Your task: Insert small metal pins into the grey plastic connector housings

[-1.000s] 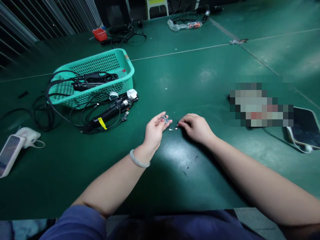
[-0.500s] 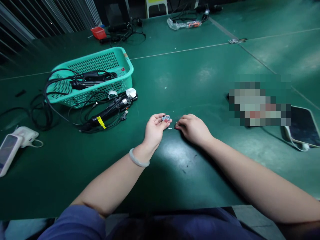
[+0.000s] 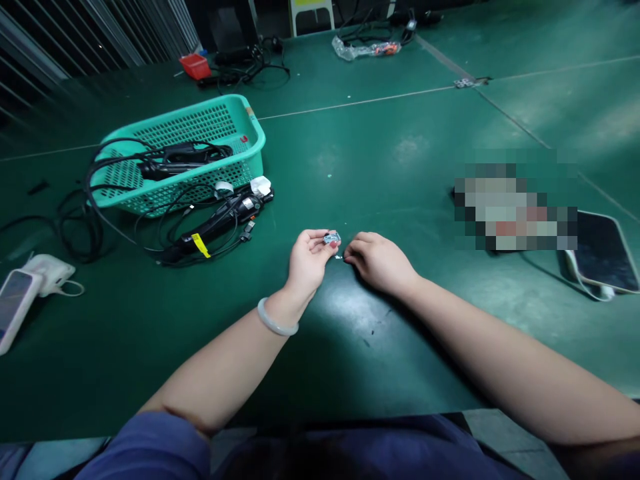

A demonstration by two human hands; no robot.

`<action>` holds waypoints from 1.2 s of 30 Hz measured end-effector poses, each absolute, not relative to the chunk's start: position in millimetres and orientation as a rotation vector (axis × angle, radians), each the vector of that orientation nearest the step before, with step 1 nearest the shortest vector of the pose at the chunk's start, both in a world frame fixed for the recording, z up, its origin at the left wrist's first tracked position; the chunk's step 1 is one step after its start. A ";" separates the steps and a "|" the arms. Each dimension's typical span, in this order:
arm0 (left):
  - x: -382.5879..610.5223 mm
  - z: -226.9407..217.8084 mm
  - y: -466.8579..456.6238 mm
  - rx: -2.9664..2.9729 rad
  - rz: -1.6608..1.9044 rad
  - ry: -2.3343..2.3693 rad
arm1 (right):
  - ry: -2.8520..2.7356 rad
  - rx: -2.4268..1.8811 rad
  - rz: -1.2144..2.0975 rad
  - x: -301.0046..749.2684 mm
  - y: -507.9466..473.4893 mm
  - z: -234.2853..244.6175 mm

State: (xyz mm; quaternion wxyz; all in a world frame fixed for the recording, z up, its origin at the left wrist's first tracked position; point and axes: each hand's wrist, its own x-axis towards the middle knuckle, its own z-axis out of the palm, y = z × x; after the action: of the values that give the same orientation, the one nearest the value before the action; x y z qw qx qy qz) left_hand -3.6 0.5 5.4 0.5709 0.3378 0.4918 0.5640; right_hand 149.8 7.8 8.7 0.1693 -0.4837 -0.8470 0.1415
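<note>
Between thumb and fingertips, my left hand (image 3: 307,260) pinches a small blue-and-silver piece (image 3: 332,238), too small to name. My right hand (image 3: 377,259) is just to its right, low over the table, with fingers curled together and the tips bent down to the surface. Whether those fingertips hold anything is hidden. Tiny white bits (image 3: 339,257) lie on the green table (image 3: 310,387) between the two hands. A pale bangle (image 3: 276,319) circles my left wrist.
A turquoise basket (image 3: 257,143) at left holds black corded devices. Beside it lies a black handheld device (image 3: 215,223) with cables. A white phone (image 3: 19,303) is at far left, another phone (image 3: 607,250) at right by a blurred patch. A red tray (image 3: 196,67) sits farther back.
My right hand has shifted slightly left, closer to the white bits and my left hand. My left hand keeps its pinch on the small piece.
</note>
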 end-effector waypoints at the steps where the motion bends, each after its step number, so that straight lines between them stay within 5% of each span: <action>1: -3.6 5.2 0.4 0.800 1.322 1.154 | -2.407 -1.373 0.416 149.0 7.8 8.5; 36: -2.0 3.7 -12.5 1.200 1.201 1.194 | -2.229 -1.359 0.209 153.7 0.0 24.9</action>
State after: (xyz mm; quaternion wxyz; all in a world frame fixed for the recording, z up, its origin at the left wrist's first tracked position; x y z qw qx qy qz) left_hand -2.0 -12.5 3.7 0.5078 0.4981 0.4956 0.4985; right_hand 153.7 0.0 24.9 0.2585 -0.5013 -0.8222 0.0770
